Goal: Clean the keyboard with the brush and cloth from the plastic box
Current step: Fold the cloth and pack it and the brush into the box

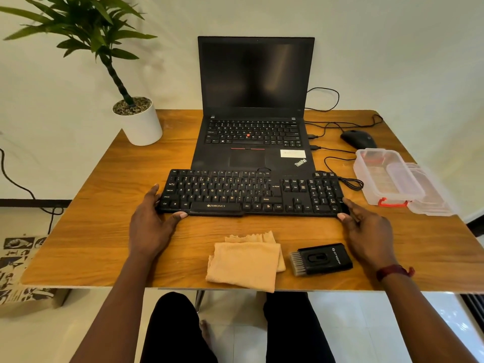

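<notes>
1. The wooden surface point(104, 231) carries everything. An open laptop point(254, 100) stands at the far middle. The far edge of the keyboard lies right against its palm rest, so there is little room to slide anything farther back.

2. The keyboard point(251, 192) lies flat across the middle, just near of the laptop. The left hand point(152, 226) holds its left near corner, thumb on the near edge and fingers along the end. The right hand point(366, 231) holds the right near corner the same way. It looks like a light, rigid plastic slab that may flex a little along its length, so the two ends are the sensible places to hold it. The keycaps are loose-fitting and should not be pinched. Its thin cable runs off the far right and would likely drag if the board were tipped or turned.

3. The plastic box point(387, 176) sits at the right, open and apparently emptied, with what looks like its clear lid point(429, 192) lying against its right side. Both look thin-walled, light and easy to knock aside.

4. The cloth point(243, 263) lies folded at the near edge, middle, out of the box and untouched. It is soft and limp, so I would pinch it at a corner or gather it in the palm. One fold reaches the very edge of the surface and could slip off.

5. The brush point(323, 259) lies just right of the cloth, close beside the right wrist, with its bristles pointing left. The black body looks hard and smooth and is best gripped across its flat sides. The bristle row is the delicate end.
</notes>
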